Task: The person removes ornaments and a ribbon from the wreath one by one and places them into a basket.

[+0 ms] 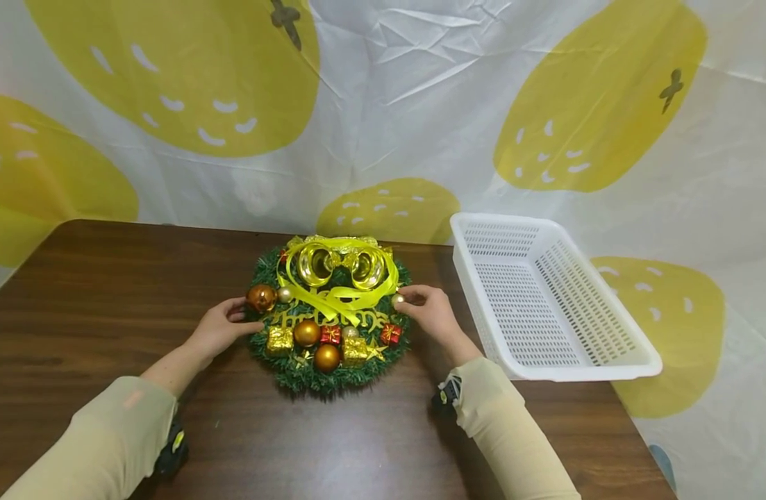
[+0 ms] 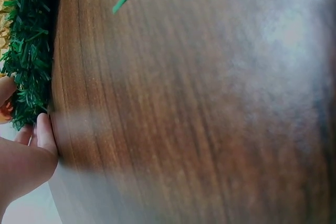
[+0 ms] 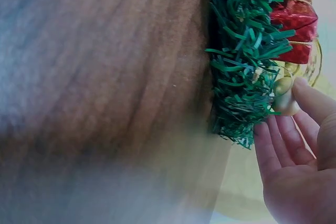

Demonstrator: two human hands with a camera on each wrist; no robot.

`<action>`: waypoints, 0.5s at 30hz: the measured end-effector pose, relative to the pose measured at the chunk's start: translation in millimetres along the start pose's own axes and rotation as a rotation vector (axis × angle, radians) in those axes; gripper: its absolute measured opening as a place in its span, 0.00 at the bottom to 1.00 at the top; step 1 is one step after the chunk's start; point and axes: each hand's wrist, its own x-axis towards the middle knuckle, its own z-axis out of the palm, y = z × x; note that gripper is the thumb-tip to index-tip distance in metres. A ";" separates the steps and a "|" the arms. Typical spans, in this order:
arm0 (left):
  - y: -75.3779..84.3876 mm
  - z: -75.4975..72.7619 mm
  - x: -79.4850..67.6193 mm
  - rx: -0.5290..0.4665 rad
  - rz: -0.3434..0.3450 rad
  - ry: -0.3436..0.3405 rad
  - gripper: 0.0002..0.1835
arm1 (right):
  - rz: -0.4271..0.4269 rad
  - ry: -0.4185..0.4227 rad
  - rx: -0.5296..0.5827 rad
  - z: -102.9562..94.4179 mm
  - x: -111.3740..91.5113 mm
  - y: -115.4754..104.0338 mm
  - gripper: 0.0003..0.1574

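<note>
A green Christmas wreath (image 1: 323, 384) lies flat on the wooden table, with golden bells (image 1: 316, 266) and a yellow ribbon (image 1: 351, 300) at its top. Brown baubles (image 1: 307, 332), foil gift boxes and gold lettering decorate its lower half. My left hand (image 1: 219, 332) grips the wreath's left edge, beside a large brown bauble (image 1: 261, 298); in the left wrist view the fingers (image 2: 46, 132) lie against its outer side. My right hand (image 1: 434, 316) holds the right edge, its thumb on a small pale gold ball (image 3: 285, 102) and its other fingers at the wreath's outer side.
To the right stands a white plastic basket (image 1: 495, 333) with perforated walls, near the right hand. A small green scrap (image 2: 122, 2) lies on the tabletop. A white curtain (image 1: 383, 139) with yellow fruit prints hangs behind the table.
</note>
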 end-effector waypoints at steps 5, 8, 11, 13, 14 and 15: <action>0.2 0.8 1.1 -0.004 0.004 -0.005 0.44 | 0.018 0.010 0.029 -4.0 0.4 -3.6 0.20; -0.1 1.2 1.5 -0.004 0.009 -0.005 0.44 | 0.012 0.014 0.043 -6.4 0.3 -7.8 0.20; -0.7 1.3 1.5 0.000 0.015 -0.003 0.44 | 0.004 0.022 0.050 -9.5 -0.3 -12.5 0.20; -0.9 1.2 1.4 0.004 0.019 -0.001 0.44 | 0.004 0.030 0.055 -12.0 -0.7 -16.0 0.21; -1.0 1.3 1.5 0.004 0.022 0.000 0.44 | 0.006 0.035 0.062 -13.3 -0.8 -17.9 0.22; -1.2 1.3 1.6 0.005 0.023 0.001 0.44 | 0.005 0.040 0.064 -14.7 -0.7 -19.6 0.22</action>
